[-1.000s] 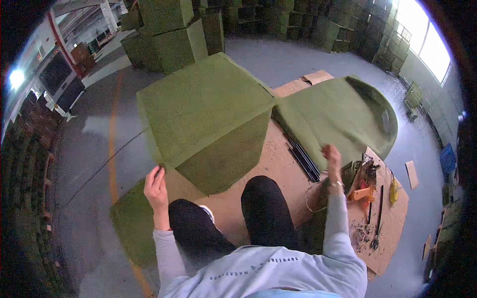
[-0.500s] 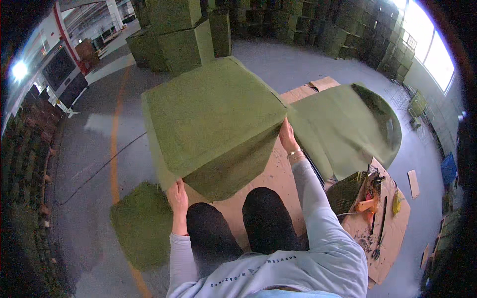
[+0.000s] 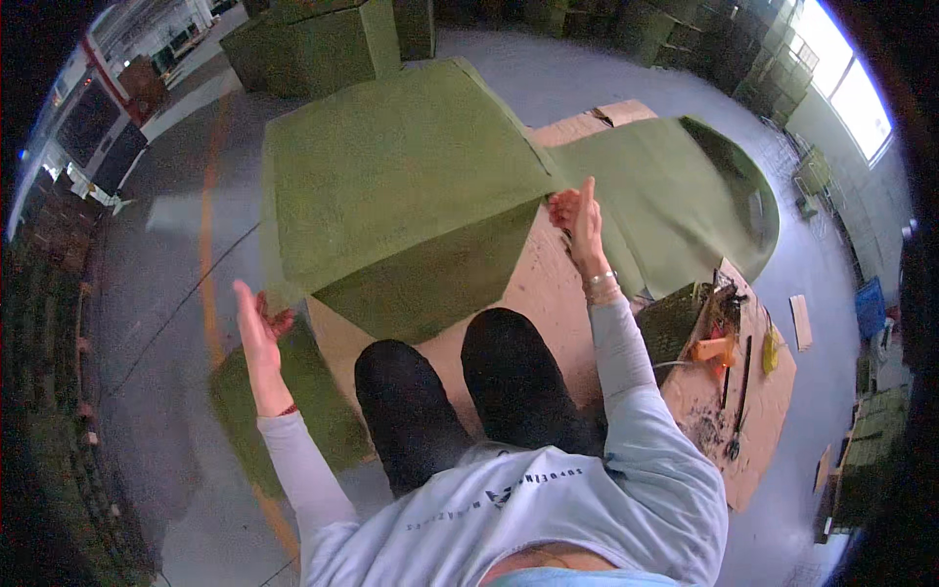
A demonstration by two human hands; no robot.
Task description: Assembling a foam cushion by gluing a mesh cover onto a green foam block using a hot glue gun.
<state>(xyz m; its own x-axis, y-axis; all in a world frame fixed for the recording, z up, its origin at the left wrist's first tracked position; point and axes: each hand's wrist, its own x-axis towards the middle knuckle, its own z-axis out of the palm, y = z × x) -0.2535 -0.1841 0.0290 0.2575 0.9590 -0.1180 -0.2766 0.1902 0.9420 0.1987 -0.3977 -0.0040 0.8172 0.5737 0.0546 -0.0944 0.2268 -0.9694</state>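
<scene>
In front of my knees stands a large box (image 3: pixel 401 186) covered in olive-green fabric, its flat top toward me. My left hand (image 3: pixel 260 338) is off the box's near left corner, fingers stretched out, holding nothing. Close beside the near right corner is my right hand (image 3: pixel 579 227), with some fingers extended and others loosely curled, also holding nothing. A wide sheet of green material (image 3: pixel 665 201), curled up along its far right edge, lies to the right of the box. Cardboard (image 3: pixel 533 284) is spread under the box.
An orange glue gun (image 3: pixel 712 349), dark rods, scissors (image 3: pixel 733 450) and a yellow item (image 3: pixel 770 350) lie on cardboard at right. A green fabric piece (image 3: pixel 293 401) lies on the floor at left. Green boxes (image 3: pixel 323 49) stand behind, and a blue object (image 3: pixel 870 311) sits far right.
Both hands have let go of the box's near corners and moved apart from it, the left outward to the left. The box now rests in front of my knees.
</scene>
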